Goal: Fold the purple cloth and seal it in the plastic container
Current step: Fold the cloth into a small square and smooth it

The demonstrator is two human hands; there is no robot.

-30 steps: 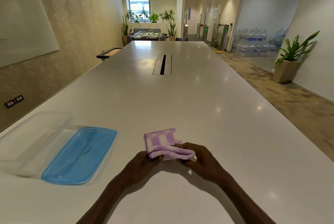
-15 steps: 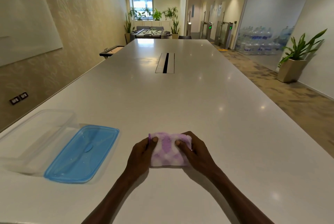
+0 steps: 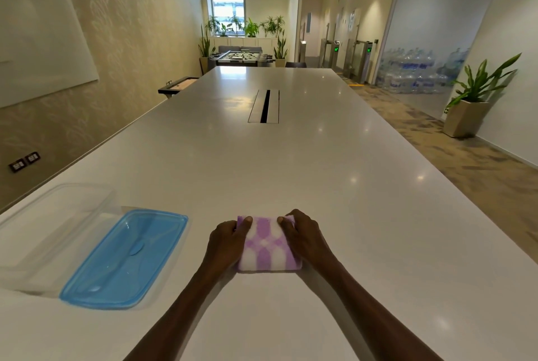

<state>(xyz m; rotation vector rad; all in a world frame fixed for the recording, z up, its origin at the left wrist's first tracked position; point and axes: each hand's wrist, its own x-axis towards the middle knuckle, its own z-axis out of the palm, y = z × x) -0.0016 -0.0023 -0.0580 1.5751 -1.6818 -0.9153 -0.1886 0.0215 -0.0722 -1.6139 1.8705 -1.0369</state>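
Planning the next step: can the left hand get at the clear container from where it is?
Probably yes: the left hand rests on the purple cloth, and only the flat blue lid lies between it and the open clear container.

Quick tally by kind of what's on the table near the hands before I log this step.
Purple-and-white folded cloth: 1
Clear plastic container: 1
Blue lid: 1
Total: 3

cloth (image 3: 267,245): half-folded a second ago, now a flat square | both hands flank it
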